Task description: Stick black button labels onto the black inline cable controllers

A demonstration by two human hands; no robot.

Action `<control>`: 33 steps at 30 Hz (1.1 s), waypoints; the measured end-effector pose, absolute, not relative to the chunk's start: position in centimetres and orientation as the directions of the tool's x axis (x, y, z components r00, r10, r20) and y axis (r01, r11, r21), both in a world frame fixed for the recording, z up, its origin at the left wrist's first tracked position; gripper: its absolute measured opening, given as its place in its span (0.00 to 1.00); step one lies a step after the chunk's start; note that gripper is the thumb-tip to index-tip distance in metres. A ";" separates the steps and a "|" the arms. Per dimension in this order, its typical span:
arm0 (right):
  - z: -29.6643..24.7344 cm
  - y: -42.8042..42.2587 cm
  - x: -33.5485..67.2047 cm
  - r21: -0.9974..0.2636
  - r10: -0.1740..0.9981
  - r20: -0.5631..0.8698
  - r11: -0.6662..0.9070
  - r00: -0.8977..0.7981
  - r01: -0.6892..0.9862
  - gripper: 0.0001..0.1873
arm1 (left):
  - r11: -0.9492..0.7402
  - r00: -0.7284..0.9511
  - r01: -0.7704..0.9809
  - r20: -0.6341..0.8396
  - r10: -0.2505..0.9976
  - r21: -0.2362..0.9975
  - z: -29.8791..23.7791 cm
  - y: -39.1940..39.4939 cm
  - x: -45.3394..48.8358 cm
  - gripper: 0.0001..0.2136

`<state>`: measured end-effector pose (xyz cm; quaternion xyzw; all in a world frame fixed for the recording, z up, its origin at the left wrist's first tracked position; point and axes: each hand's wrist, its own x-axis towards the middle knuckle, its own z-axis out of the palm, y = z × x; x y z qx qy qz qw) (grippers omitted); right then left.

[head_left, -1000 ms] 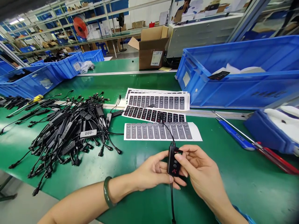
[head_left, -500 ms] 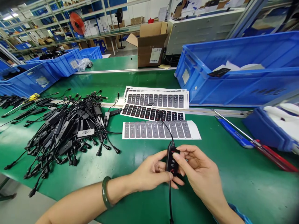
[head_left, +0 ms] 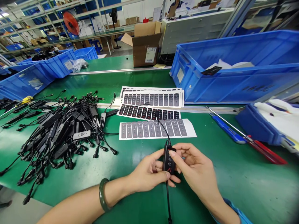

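Between my hands, at the lower middle, is a small black inline cable controller (head_left: 166, 161) with cables at both ends. My left hand (head_left: 149, 174) grips it from the left, thumb on its lower end. A black label sticker (head_left: 170, 163) with round symbols and red marks lies along its face. The thumb and forefinger of my right hand (head_left: 195, 166) pinch the label's top end, which sticks out slightly to the right. Just beyond lie a label sheet with grey panels (head_left: 191, 130) and a sheet of black labels (head_left: 149, 113). A controller cable crosses both.
To the left is a tangled heap of black cabled controllers (head_left: 67, 130). A large blue bin (head_left: 233, 84) stands at back right. Nearer are a blue utility knife (head_left: 229, 129) and a red-handled screwdriver (head_left: 266, 152). A cardboard box (head_left: 142, 51) and more blue bins (head_left: 49, 67) stand farther back.
The whole view has shifted slightly, so everything sits a little further left. Both hands keep nearly the same hold on the controller and label.
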<state>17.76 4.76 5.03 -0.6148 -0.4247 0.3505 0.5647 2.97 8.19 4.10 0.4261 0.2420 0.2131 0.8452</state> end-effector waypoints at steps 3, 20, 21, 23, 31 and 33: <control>5.0 4.7 17.7 -0.990 0.920 0.030 -0.026 0.392 0.138 0.14 | 0.523 0.785 -0.137 -0.229 0.575 0.841 4.0 8.1 3.0 0.32; 4.3 5.4 17.9 -0.979 0.986 -0.159 -0.164 0.052 0.122 0.23 | 0.525 0.769 -0.105 -0.266 0.581 0.845 4.6 8.9 3.0 0.22; 4.4 5.5 17.8 -0.980 0.988 -0.136 -0.145 0.076 0.135 0.18 | 0.514 0.763 -0.086 -0.275 0.585 0.854 4.6 8.9 3.0 0.21; 4.5 5.8 17.9 -0.979 0.985 -0.117 -0.136 0.126 0.152 0.16 | 0.497 0.757 -0.063 -0.283 0.589 0.865 4.5 9.0 3.1 0.21; 4.0 6.0 18.5 -0.986 0.988 -0.008 -0.033 0.156 0.164 0.22 | 0.495 0.715 -0.087 -0.292 0.636 0.865 3.6 9.0 3.6 0.26; 3.5 5.9 18.3 -0.981 0.987 0.048 0.019 0.150 0.191 0.24 | 0.473 0.697 -0.097 -0.280 0.660 0.876 3.0 9.0 3.8 0.26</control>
